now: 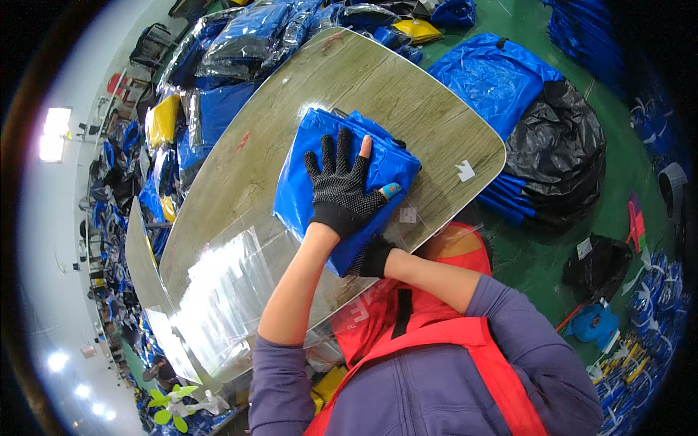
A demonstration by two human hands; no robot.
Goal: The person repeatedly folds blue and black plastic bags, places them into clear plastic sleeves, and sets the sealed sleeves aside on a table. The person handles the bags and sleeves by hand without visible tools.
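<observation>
A folded blue plastic sheet bundle [294, 192] lies on the wood-patterned table [283, 120]. My left hand [340, 182], in a black dotted glove, presses flat on top of it with fingers spread; two fingertips stick out of the glove, and the thumb has a blue wrap. Close to the table's near edge, my right hand [372, 258], also gloved in black, reaches under the bundle's near end. The bundle hides its fingers. Clear plastic bags [225, 280] are spread over the table's left part, beside my left forearm.
Wrapped blue packages [247, 43] are heaped beyond the table's far left edge, a yellow one [163, 120] among them. A blue sheet pile [494, 80] and a round black bundle [556, 156] sit at the right. A small green-bladed fan [173, 407] stands at lower left.
</observation>
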